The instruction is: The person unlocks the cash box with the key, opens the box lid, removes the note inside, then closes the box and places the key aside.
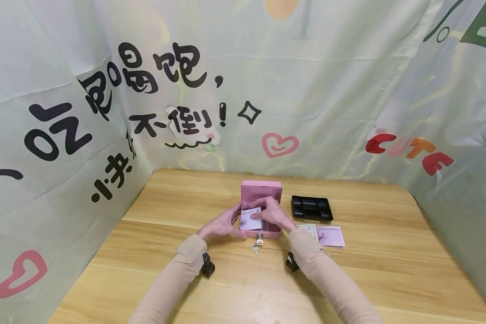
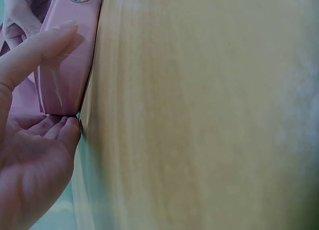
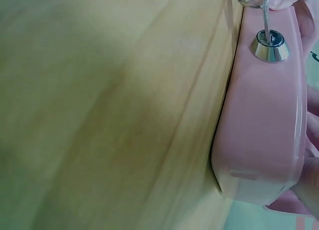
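A pink cash box (image 1: 269, 235) stands on the table with its lid (image 1: 261, 184) raised at the back. My left hand (image 1: 220, 224) grips its front left corner; in the left wrist view the thumb lies along the front wall and the fingers bend against the side. Inside the box, a purple banknote (image 1: 249, 222) lies to the left. My right hand (image 1: 272, 211) reaches in from the right and pinches that note, thumb over its face. A key (image 3: 266, 21) sits in the front lock (image 3: 270, 47), with another key (image 1: 256, 249) hanging from its ring.
Right of the box, a black compartment tray (image 1: 312, 219) rests on the wooden table (image 1: 368, 270). In front of it lie another purple banknote (image 1: 331, 236) and a pale note (image 1: 311, 228) marked 2, partly behind my right sleeve. A printed curtain (image 1: 328, 112) surrounds the table.
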Motion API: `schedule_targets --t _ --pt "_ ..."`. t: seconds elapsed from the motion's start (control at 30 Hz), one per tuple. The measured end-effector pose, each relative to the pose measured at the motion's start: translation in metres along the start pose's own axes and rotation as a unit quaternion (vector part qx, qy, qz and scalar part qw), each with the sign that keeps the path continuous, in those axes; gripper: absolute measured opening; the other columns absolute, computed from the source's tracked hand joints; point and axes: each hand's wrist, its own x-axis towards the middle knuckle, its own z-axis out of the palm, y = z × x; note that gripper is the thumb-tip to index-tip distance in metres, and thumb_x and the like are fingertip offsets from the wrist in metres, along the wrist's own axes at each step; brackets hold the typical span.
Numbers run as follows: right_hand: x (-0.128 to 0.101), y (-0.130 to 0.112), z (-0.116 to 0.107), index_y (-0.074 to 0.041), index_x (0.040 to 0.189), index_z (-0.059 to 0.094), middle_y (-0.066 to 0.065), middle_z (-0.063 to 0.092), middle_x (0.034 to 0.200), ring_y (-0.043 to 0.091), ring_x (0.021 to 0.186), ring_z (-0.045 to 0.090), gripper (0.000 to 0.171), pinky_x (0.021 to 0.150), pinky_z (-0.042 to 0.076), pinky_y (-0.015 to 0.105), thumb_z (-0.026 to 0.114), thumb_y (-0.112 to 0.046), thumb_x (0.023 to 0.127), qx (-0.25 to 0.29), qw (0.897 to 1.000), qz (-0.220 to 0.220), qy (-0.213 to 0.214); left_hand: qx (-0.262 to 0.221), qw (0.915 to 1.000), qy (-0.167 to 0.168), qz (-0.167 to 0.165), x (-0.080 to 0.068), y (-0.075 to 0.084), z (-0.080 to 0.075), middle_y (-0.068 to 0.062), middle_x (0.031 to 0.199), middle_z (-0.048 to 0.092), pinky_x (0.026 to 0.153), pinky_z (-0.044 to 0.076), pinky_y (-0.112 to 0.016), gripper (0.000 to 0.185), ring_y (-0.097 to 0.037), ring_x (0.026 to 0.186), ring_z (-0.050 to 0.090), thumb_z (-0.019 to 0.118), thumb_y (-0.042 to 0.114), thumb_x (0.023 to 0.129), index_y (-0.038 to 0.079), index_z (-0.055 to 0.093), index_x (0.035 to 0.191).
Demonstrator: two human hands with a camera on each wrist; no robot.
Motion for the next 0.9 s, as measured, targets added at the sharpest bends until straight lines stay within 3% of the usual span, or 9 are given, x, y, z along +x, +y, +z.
schedule_targets --t 0.4,0.67,0.9 --pt "-0.003 0.001 0.000 -0.001 0.110 0.075 0.019 0.074 0.117 0.032 0.108 0.068 0.033 0.102 0.055 0.048 0.081 -0.002 0.077 0.014 1.000 0.016 0.020 -0.009 1.0000 -0.002 0.003 0.001 -0.001 0.000 -0.021 0.169 0.010 0.131 0.013 -0.051 0.118 -0.039 0.157 0.015 0.082 0.003 0.076 0.003 0.002 0.162" --pt "-0.009 0.001 -0.005 0.000 0.116 0.072 0.021 0.070 0.121 0.017 0.081 0.068 0.036 0.073 0.059 0.025 0.078 -0.002 0.081 0.056 0.998 0.021 0.020 0.008 0.9997 0.011 -0.021 0.000 -0.002 0.001 -0.021 0.169 0.011 0.130 0.016 -0.052 0.120 -0.038 0.156 0.017 0.085 0.008 0.075 0.004 0.002 0.162" --pt "-0.013 0.000 -0.008 -0.001 0.116 0.072 0.021 0.074 0.112 0.017 0.078 0.071 0.036 0.070 0.062 0.028 0.078 -0.003 0.081 0.060 0.997 0.011 0.039 0.014 0.9995 0.014 -0.026 -0.001 0.000 0.001 -0.022 0.168 0.013 0.130 0.017 -0.053 0.119 -0.040 0.155 0.019 0.085 0.011 0.076 0.003 0.002 0.162"
